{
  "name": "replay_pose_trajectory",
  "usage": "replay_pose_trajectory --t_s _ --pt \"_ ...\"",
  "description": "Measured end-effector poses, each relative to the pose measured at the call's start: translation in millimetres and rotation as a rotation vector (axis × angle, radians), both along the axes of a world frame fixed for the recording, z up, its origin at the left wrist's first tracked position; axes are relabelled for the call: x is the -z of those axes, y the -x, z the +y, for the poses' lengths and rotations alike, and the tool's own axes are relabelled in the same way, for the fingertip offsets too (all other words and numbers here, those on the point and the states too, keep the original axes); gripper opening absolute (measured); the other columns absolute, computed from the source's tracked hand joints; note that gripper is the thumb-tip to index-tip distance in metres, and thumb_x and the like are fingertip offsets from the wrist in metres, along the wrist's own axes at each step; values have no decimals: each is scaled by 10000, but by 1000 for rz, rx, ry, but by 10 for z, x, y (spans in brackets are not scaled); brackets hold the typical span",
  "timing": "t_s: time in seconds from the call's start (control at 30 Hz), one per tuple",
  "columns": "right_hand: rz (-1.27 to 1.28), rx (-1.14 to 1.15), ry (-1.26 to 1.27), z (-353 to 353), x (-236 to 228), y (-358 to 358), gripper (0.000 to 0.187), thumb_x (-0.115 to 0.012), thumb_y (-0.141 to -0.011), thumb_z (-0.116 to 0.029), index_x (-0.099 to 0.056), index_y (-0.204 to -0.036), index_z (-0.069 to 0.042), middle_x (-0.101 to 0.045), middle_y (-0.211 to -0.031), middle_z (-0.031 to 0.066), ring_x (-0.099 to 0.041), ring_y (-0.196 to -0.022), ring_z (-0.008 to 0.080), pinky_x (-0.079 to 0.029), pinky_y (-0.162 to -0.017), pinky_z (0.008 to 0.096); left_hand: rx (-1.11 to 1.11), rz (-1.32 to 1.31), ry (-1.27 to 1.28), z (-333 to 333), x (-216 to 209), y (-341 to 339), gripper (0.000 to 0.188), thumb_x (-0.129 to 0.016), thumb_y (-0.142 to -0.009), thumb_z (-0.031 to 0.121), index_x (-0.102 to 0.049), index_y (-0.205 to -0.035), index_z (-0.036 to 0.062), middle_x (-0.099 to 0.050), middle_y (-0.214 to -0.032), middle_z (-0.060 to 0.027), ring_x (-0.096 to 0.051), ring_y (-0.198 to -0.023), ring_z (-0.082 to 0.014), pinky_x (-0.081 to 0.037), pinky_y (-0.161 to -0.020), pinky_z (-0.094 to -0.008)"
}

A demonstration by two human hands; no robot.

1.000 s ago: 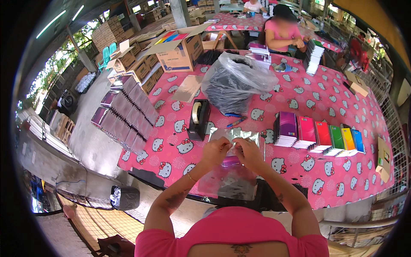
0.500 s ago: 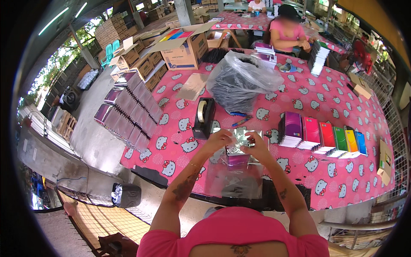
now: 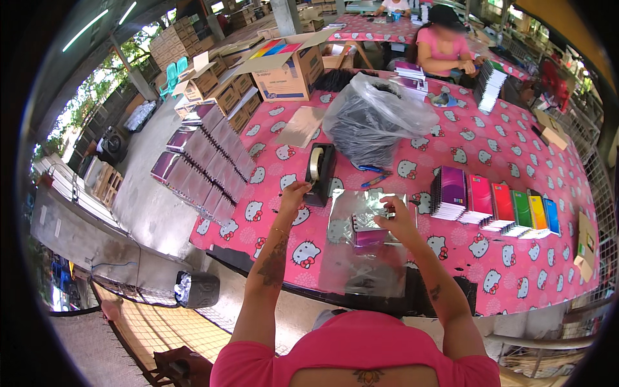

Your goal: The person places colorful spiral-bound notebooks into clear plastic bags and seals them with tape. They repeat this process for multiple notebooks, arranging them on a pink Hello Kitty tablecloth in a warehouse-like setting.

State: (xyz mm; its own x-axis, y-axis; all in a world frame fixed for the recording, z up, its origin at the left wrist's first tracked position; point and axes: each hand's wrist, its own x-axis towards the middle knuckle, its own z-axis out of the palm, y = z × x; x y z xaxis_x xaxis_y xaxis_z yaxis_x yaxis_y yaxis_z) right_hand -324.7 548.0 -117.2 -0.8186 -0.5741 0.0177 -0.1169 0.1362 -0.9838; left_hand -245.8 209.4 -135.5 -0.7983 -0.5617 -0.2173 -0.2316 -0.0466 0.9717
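Note:
My left hand (image 3: pixel 296 195) is at the near left side of a black tape dispenser (image 3: pixel 327 169), its fingers pinched together. Whatever lies between those fingertips is too small to make out. A roll of tape (image 3: pixel 316 161) sits in the dispenser. My right hand (image 3: pixel 397 217) has curled fingers on a clear plastic sheet (image 3: pixel 342 261), folded over a purple notebook (image 3: pixel 370 237) at the table's near edge. Glare on the plastic hides part of the notebook.
Left stand stacks of plastic-covered notebooks (image 3: pixel 205 164). Ahead lie a bag of black coils (image 3: pixel 371 126) and pens (image 3: pixel 374 180). Right is a row of coloured notebooks (image 3: pixel 478 198). An open carton (image 3: pixel 289 74) stands at the back; a co-worker (image 3: pixel 440 48) handles notebooks across the table.
My left hand has left the plastic sheet and moved left to the tape dispenser. My right hand has stayed at the wrapped notebook. The whole view has shifted slightly.

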Motion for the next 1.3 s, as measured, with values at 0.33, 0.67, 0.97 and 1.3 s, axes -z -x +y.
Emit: replay_pose_trajectory --t_s 0.33,0.67,0.97,1.3 --pt "82 98 53 9 54 -79 502 -771 -798 -140 -545 -1242 -84 -531 -1133 106 -537 -1048 223 -470 -899 354 -235 -117 979 216 166 -117 116 -647 -852 147 -717 -875 58 -707 -751 -177 -695 -674 -224 -500 -647 -390" --pt "79 85 38 -7 -22 -105 547 -776 -806 -141 -508 -1279 -85 -524 -1150 136 -539 -1066 241 -482 -890 356 1287 116 1298 1307 -1254 667 221 -731 -786 308 -682 -839 99 -683 -755 -58 -679 -787 -220 -500 -729 -392" --pt "39 85 99 -11 119 -118 598 -766 -830 -127 -460 -1343 -111 -485 -1165 96 -513 -1040 181 -509 -836 323 982 -33 -195 868 88 792 341 -758 -819 231 -668 -1032 -20 -662 -815 -16 -628 -804 -115 -508 -722 -275" --pt "-499 -29 224 305 839 -509 383 -618 -969 -286 -527 -1286 -90 -574 -1119 65 -564 -1020 170 -494 -895 342 670 107 1531 1815 -903 12 735 -801 -653 496 -583 -1156 5 -571 -1193 -186 -550 -1125 -347 -424 -966 -488"
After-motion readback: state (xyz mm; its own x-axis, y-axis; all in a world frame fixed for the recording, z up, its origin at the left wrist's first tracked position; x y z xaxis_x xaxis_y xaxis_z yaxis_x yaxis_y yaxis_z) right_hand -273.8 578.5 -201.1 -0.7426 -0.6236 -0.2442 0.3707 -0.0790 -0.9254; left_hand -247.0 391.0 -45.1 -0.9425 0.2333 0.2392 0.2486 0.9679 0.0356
